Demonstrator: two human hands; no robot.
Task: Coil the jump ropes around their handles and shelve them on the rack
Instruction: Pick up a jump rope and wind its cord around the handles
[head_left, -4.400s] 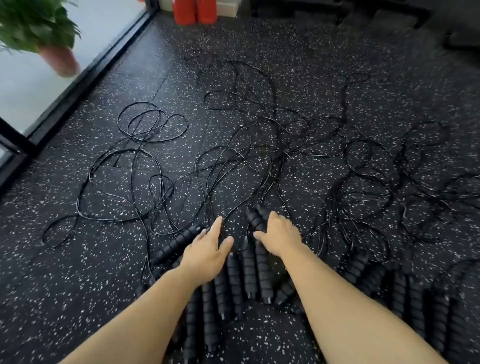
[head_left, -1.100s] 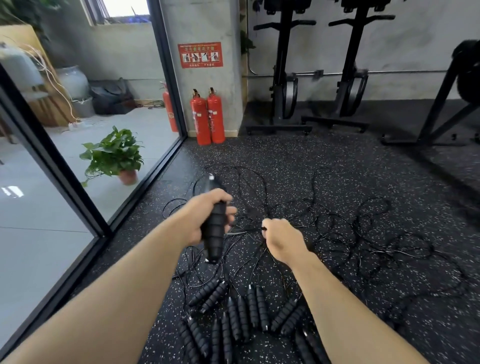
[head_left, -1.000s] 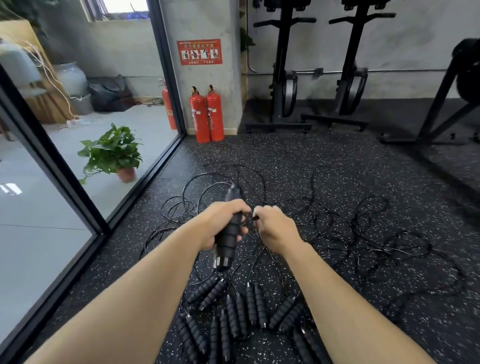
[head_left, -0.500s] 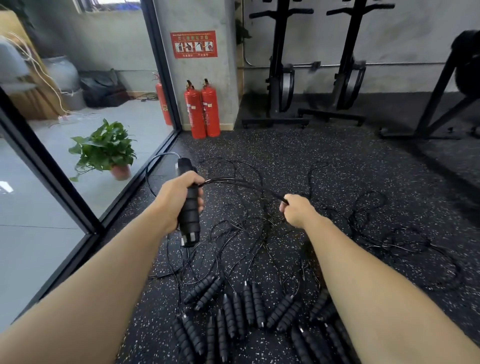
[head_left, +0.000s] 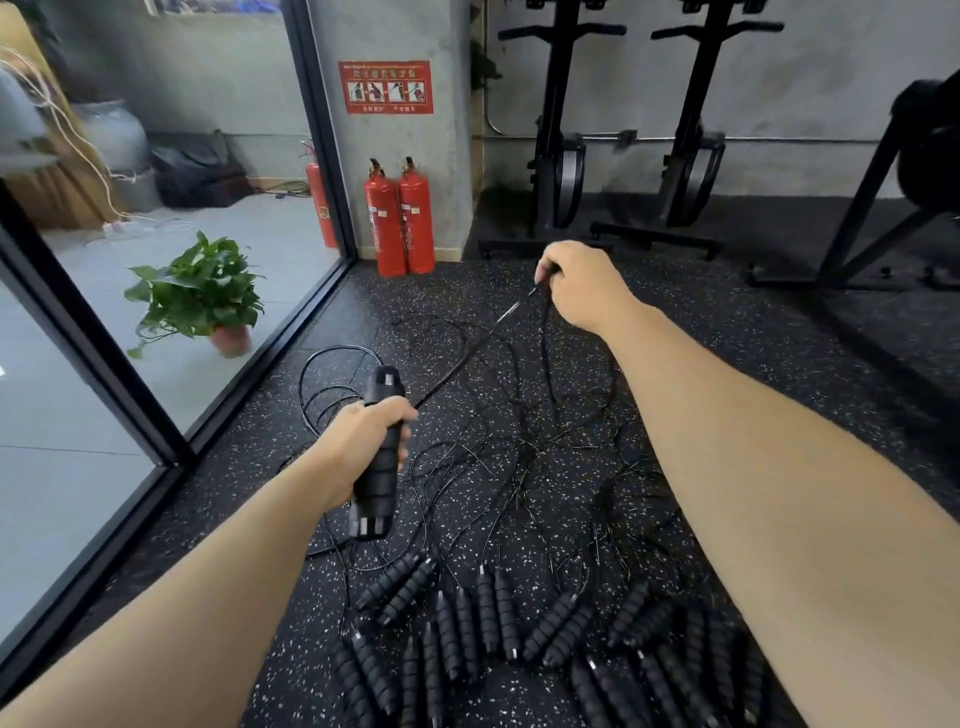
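The left hand (head_left: 358, 447) clenches a pair of black ribbed foam handles (head_left: 378, 457) upright as a winding core. The right hand (head_left: 582, 288) pinches the thin black cord (head_left: 467, 358) taut above the tangled ropes (head_left: 519, 447) on the speckled rubber floor (head_left: 727, 332), likely to free slack.

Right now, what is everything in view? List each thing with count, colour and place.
held handles: apparently a pair, black, in left hand
rope: black, taut between the hands
loose handles: many, black, on the near floor
tangled ropes: black, mid floor
fire extinguishers: three, red, by the pillar
potted plant: one, green, behind glass
exercise machines: two, black, at the back wall
left hand: gripping the handles
right hand: pinching the rope
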